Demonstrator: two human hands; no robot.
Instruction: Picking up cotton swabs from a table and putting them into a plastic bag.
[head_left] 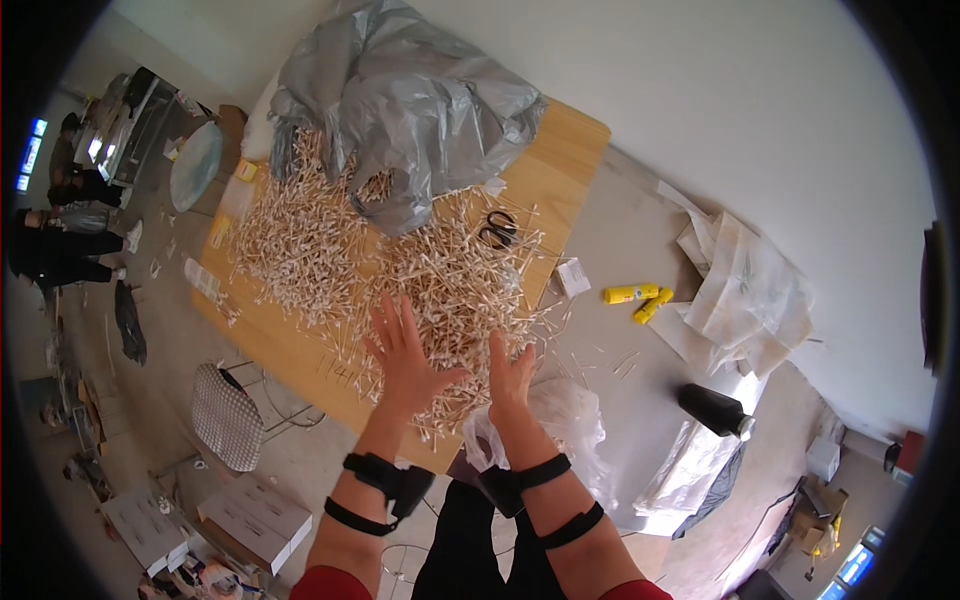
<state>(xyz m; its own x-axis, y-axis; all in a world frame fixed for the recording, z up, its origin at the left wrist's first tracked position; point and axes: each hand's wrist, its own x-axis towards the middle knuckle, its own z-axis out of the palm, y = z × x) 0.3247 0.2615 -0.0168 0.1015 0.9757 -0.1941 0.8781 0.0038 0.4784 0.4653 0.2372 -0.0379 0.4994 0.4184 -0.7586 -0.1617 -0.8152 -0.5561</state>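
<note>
Loose cotton swabs lie in a wide heap [450, 270] on a wooden table [570, 150]. A second heap of swabs [295, 235] spreads to its left. My left hand [405, 360] is over the near edge of the heap, fingers spread and holding nothing. Facing it, my right hand [510, 378] is also open and empty, at the heap's near right side; whether either palm touches the swabs I cannot tell. Black-handled scissors [497, 230] rest on the swabs' far right. A large grey plastic bag [420, 110] covers the far part of the table.
A clear plastic bag [570, 415] sits beside my right wrist. Rightward are a small white box [573, 277], yellow tubes [630, 293], a black bottle [712, 410] and crumpled sheeting [750, 290]. At left stand a patterned chair [226, 418], boxes [258, 520] and a person [65, 245].
</note>
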